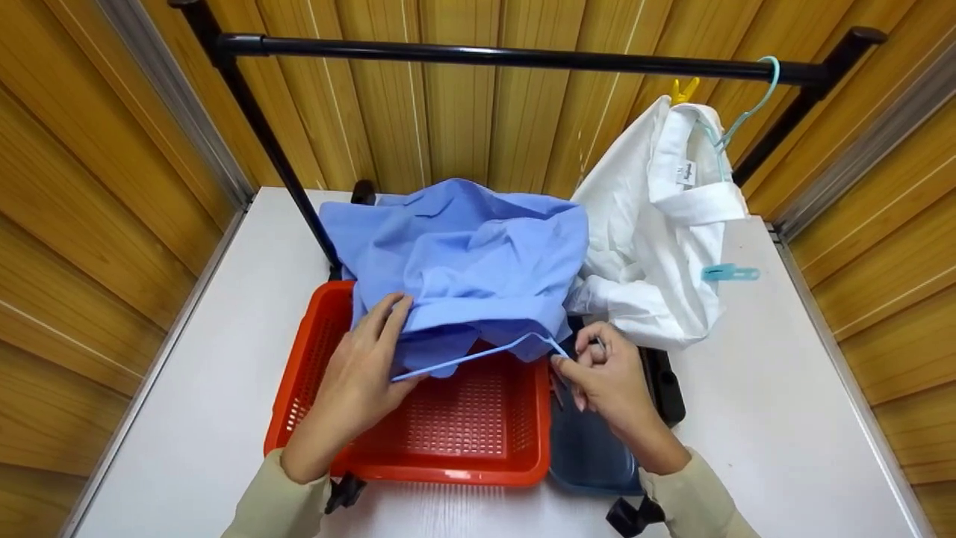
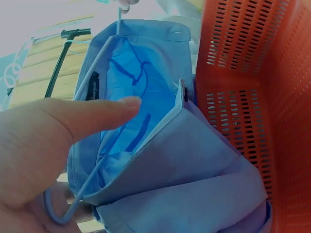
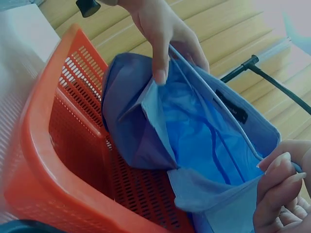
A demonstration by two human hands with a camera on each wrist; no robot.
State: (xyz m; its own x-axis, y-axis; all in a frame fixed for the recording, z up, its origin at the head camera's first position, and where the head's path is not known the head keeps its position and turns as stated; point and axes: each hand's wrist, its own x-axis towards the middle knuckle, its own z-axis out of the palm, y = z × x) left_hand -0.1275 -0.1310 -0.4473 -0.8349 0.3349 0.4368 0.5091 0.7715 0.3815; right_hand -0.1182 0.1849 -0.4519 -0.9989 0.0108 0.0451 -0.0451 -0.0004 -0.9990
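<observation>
A pair of blue trousers (image 1: 478,254) lies bunched over the back of the red basket, its waistband opened towards me. My left hand (image 1: 357,377) grips the left side of the waistband, thumb at the opening and fingers behind the cloth. A thin blue hanger (image 1: 472,356) stretches across the opening, one end by my left thumb. At its other end, near the hook, my right hand (image 1: 609,377) pinches the hanger between thumb and fingers. Inside the waistband, a dark label (image 3: 232,106) shows in the right wrist view.
The red basket (image 1: 541,463) stands in front, beside a dark blue tray (image 1: 594,448). White trousers (image 1: 642,246) hang at the right from a black rail (image 1: 478,54) on a pale green hanger (image 1: 754,108). Yellow (image 1: 683,91) and blue clothespins (image 1: 730,273) are on them.
</observation>
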